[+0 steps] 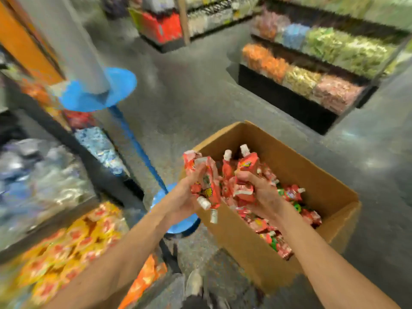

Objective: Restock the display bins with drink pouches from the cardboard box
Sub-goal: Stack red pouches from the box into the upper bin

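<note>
Left hand (186,194) and right hand (262,190) each clench drink pouches (208,175) over the cardboard box (240,241); firm grips matter, swinging to display bins (51,228) at eight o'clock.

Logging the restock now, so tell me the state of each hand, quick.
Left hand: closed around a bunch of red drink pouches.
Right hand: closed around a second bunch of pouches, above the open cardboard box.
</note>
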Tool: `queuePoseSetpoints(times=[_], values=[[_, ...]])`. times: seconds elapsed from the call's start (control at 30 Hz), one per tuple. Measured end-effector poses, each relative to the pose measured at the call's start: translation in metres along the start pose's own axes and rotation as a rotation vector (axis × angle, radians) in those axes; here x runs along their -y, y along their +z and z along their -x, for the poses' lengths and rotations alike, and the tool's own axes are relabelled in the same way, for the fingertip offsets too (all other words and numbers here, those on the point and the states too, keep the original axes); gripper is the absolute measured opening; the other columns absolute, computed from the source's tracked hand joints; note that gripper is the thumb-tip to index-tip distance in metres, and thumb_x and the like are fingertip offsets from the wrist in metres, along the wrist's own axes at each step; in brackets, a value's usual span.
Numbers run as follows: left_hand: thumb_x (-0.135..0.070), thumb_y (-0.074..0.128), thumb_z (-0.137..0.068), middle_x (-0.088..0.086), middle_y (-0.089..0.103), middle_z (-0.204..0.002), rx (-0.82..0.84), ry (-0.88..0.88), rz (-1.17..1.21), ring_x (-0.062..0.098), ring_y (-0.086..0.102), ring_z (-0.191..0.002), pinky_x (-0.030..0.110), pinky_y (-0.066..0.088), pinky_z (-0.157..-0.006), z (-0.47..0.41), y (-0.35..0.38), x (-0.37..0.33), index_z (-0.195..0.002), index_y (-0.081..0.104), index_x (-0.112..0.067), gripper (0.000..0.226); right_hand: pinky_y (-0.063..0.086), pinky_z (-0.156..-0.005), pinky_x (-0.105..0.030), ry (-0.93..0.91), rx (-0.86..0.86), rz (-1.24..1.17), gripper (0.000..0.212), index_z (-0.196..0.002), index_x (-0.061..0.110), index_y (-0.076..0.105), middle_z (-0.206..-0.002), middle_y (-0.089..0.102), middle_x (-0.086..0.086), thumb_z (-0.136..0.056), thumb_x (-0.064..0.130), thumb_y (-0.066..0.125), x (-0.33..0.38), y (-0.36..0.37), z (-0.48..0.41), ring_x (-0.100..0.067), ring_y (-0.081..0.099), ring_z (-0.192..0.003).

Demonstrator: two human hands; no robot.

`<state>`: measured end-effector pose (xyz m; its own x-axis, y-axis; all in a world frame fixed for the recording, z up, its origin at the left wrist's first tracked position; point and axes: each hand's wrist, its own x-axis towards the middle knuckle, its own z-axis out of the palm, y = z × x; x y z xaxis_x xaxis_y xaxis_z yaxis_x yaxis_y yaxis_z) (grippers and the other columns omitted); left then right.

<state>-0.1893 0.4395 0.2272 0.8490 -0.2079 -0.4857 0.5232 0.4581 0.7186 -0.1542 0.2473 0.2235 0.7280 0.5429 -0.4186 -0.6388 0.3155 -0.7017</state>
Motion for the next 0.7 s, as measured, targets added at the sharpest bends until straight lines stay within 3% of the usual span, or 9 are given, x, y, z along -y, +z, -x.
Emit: queuePoseSetpoints(times=[0.07,0.17,0.23,0.33,0.43,0.5,0.6,0.7], values=[[-0.050,0.062,-0.078,0.003,0.075,-0.087,-0.058,0.093,0.028,0.013,0.071,-0.074,0.029,0.057,-0.070,0.042,-0.009,-0.016,-0.083,0.080,-0.020,0.035,0.050,-0.054,-0.025,-0.037,0.092,0.097,0.015,-0.068,0.016,0.069,-0.065,0.060,0.000,-0.069,0.024,0.082,-0.003,0.040,-0.003,-0.011,0.058,-0.054],[-0.040,0.046,-0.092,0.000,0.073,-0.075,-0.140,0.223,0.078,0.011,0.071,-0.066,0.025,0.058,-0.063,0.103,-0.031,-0.034,-0.072,0.080,-0.019,0.044,0.053,-0.065,-0.032,-0.044,0.266,0.302,0.033,-0.080,0.016,0.069,-0.079,0.063,-0.006,-0.059,0.029,0.090,-0.015,0.104,-0.008,-0.017,0.063,-0.069],[-0.037,0.042,-0.100,0.003,0.074,-0.080,-0.215,0.316,0.081,0.014,0.072,-0.070,0.026,0.058,-0.064,0.147,-0.054,-0.039,-0.079,0.079,-0.018,0.047,0.055,-0.065,-0.034,-0.045,0.384,0.372,0.027,-0.083,0.016,0.068,-0.083,0.063,-0.010,-0.063,0.024,0.085,-0.029,0.151,-0.010,-0.022,0.063,-0.071],[-0.035,0.043,-0.101,0.013,0.075,-0.103,-0.361,0.452,0.055,0.018,0.074,-0.083,0.027,0.058,-0.065,0.219,-0.086,-0.040,-0.104,0.077,-0.013,0.040,0.047,-0.066,-0.038,-0.072,0.506,0.519,0.015,-0.066,0.022,0.067,-0.073,0.058,-0.013,-0.064,0.016,0.080,-0.059,0.225,-0.006,-0.027,0.057,-0.069],[-0.036,0.049,-0.096,0.014,0.073,-0.112,-0.478,0.580,0.046,0.021,0.073,-0.096,0.031,0.059,-0.076,0.293,-0.118,-0.040,-0.111,0.073,-0.014,0.036,0.049,-0.054,-0.026,-0.077,0.605,0.640,0.018,-0.069,0.022,0.073,-0.066,0.067,-0.002,-0.066,0.005,0.078,-0.097,0.306,0.005,-0.017,0.062,-0.056],[-0.036,0.047,-0.097,0.012,0.073,-0.111,-0.536,0.642,0.075,0.021,0.073,-0.097,0.030,0.059,-0.076,0.344,-0.139,-0.042,-0.117,0.069,-0.010,0.039,0.057,-0.065,-0.030,-0.117,0.653,0.620,0.028,-0.088,0.015,0.075,-0.083,0.076,-0.004,-0.064,-0.001,0.080,-0.126,0.361,0.016,-0.017,0.071,-0.069],[-0.040,0.051,-0.094,0.013,0.072,-0.114,-0.661,0.729,0.047,0.021,0.072,-0.100,0.032,0.059,-0.080,0.416,-0.168,-0.048,-0.121,0.066,-0.010,0.043,0.058,-0.079,-0.039,-0.121,0.709,0.604,0.025,-0.084,0.018,0.079,-0.090,0.077,-0.008,-0.061,0.014,0.087,-0.168,0.434,0.041,-0.021,0.073,-0.079],[-0.047,0.064,-0.083,0.014,0.070,-0.119,-0.815,0.799,-0.013,0.028,0.068,-0.109,0.044,0.056,-0.093,0.478,-0.200,-0.054,-0.123,0.067,-0.010,0.055,0.057,-0.087,-0.043,-0.106,0.795,0.623,0.031,-0.087,0.020,0.079,-0.096,0.077,-0.010,-0.058,0.025,0.088,-0.204,0.498,0.066,-0.025,0.072,-0.087]])
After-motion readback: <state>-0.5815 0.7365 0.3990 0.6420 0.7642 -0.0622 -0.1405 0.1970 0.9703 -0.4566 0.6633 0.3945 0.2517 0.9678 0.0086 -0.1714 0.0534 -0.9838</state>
